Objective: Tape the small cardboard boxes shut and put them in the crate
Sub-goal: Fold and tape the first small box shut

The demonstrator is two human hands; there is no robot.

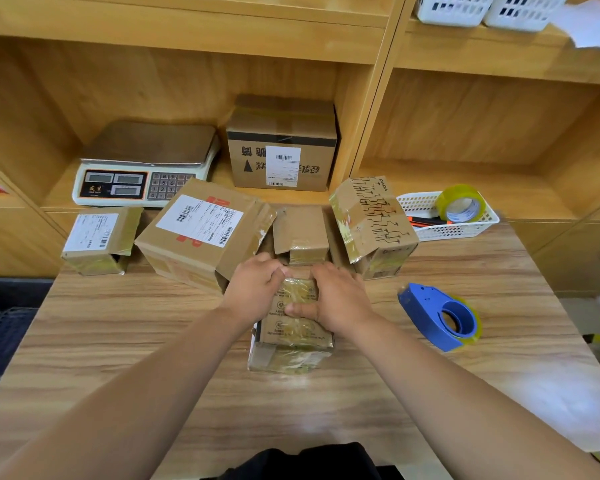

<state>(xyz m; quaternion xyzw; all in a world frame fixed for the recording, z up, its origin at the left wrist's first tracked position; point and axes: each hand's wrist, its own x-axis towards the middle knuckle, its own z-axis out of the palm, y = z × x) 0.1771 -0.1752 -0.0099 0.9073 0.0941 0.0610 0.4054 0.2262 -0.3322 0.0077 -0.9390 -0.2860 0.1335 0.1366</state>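
The table (118, 341) has a light wood-grain top. Behind it stands a wall of wooden shelves (378, 81) in nearly the same colour. In the middle of the table, on the near side, lies the small box (291, 348), covered with much yellowish tape. The left hand (255, 289) holds its far end with curled fingers. The right hand (336, 299) also bends its fingers over the far end, and its thumb lies flat across the top. To the right, well apart from the box, a blue tape dispenser (437, 317) lies on the wood.

Farther back, a labelled box (201, 230), an open box (302, 233) and a patterned box (371, 226) stand close together, and a taped box (99, 237) stands at the far left. On the low shelf are a scale (142, 168) and a carton (281, 147). A white basket (458, 230) at the far right holds a tape roll (461, 206). At the left edge, lower than the table, a dark crate (0, 327) is partly in view.
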